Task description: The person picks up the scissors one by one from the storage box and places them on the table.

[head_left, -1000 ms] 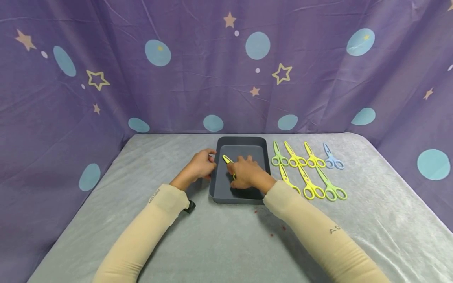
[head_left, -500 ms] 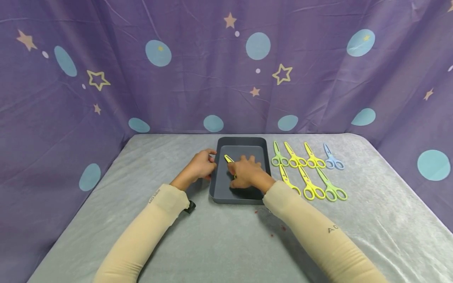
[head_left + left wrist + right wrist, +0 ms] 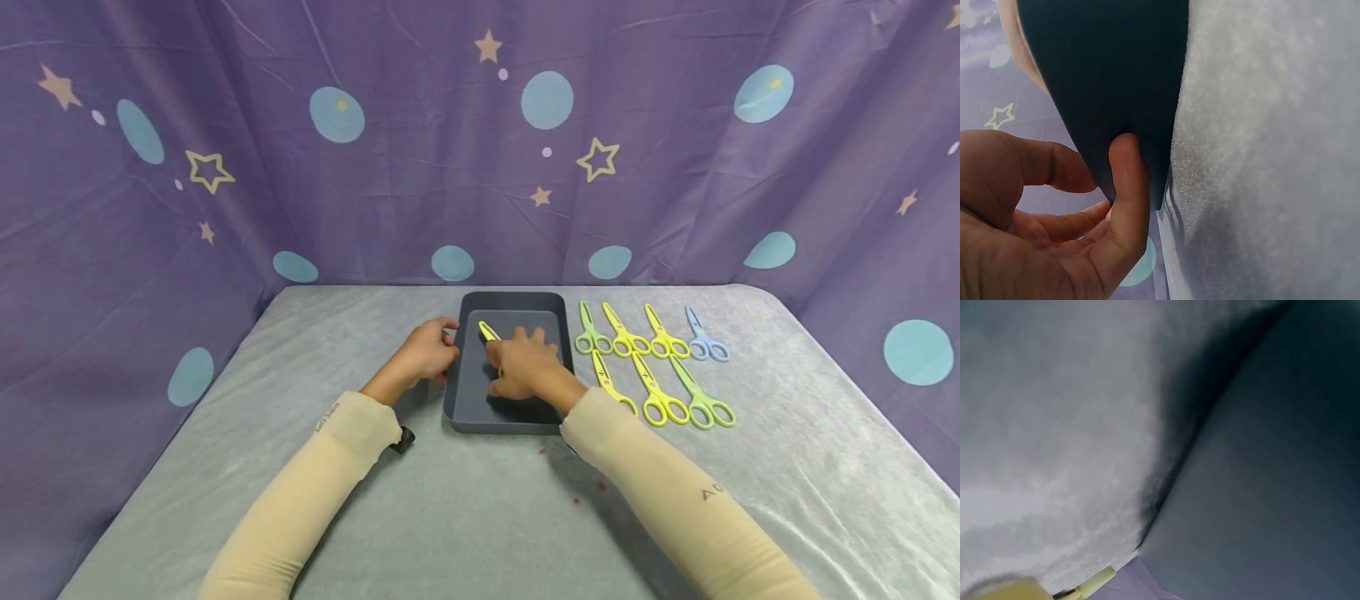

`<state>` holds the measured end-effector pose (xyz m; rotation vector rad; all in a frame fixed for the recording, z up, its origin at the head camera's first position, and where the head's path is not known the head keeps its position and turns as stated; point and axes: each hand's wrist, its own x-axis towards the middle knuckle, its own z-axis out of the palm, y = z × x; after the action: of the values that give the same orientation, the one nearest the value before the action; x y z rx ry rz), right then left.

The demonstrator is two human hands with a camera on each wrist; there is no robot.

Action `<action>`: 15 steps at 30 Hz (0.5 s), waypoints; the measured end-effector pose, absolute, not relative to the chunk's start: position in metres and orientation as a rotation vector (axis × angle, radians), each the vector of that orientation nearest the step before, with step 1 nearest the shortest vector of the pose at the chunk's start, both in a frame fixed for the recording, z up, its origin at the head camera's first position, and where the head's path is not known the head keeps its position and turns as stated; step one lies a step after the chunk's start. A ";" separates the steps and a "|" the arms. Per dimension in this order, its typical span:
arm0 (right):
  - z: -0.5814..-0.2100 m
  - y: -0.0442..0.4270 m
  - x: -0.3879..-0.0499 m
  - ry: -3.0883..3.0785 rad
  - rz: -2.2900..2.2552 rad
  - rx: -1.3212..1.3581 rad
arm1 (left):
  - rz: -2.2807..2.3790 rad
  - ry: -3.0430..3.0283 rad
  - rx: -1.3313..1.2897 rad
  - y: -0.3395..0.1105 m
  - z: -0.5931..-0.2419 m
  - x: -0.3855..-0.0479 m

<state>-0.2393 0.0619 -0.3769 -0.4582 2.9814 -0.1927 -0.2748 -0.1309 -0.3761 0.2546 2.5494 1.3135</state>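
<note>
A dark grey tray (image 3: 468, 408) stands in the middle of the table. My left hand (image 3: 429, 350) grips its left wall; in the left wrist view a finger (image 3: 1127, 169) presses flat on the tray's outer side and another reaches the rim. Inside the tray, my right hand (image 3: 523, 364) holds a pair of yellow scissors (image 3: 488, 331) by the handle end, which the hand mostly hides. The blades point away and to the left. In the right wrist view the hand is out of sight; the tray's wall (image 3: 1254, 469) fills the right half.
To the right of the tray, two rows of scissors lie on the grey cloth: several yellow ones (image 3: 654, 392), green ones (image 3: 701, 396) and a blue pair (image 3: 703, 337). A purple patterned curtain (image 3: 420, 200) hangs behind and at the sides.
The yellow scissors have shifted slightly to the right and away within the tray, along with the right hand. My left hand has stayed at the tray's left wall.
</note>
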 end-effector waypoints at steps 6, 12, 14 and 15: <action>-0.374 0.066 -0.236 3.000 -0.220 -0.484 | 1.315 2.545 0.246 -0.130 -0.375 -0.274; -0.372 0.072 -0.232 3.023 -0.226 -0.518 | 1.317 2.525 0.241 -0.131 -0.376 -0.274; -0.370 0.075 -0.231 3.034 -0.214 -0.521 | 1.318 2.525 0.242 -0.131 -0.376 -0.274; -0.370 0.076 -0.231 3.039 -0.208 -0.520 | 1.319 2.525 0.243 -0.131 -0.376 -0.274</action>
<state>-0.2307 0.0761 -0.3697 -0.5198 3.0391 -0.2080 -0.2740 -0.1309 -0.3756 0.2426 2.5251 1.3190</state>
